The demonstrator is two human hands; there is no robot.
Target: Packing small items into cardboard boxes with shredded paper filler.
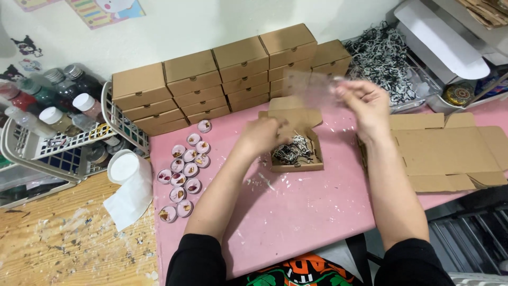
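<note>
A small open cardboard box (296, 166) with black-and-white paper shred inside stands on the pink table (296, 212). My left hand (263, 135) hovers just left of the box's raised lid, fingers curled; whether it grips anything I cannot tell. My right hand (365, 106) is raised above and to the right of the box, pinching a thin clear plastic sheet (309, 85), which is blurred. Several small round tins (183, 177) with dried flowers in them lie in a loose cluster left of my arm.
Stacks of shut brown boxes (211, 85) line the wall. A tray of black-and-white shred (383, 58) sits at the back right, flat unfolded cardboard (450, 153) at the right. A wire basket of bottles (53, 122) and a paper roll (127, 175) stand on the left.
</note>
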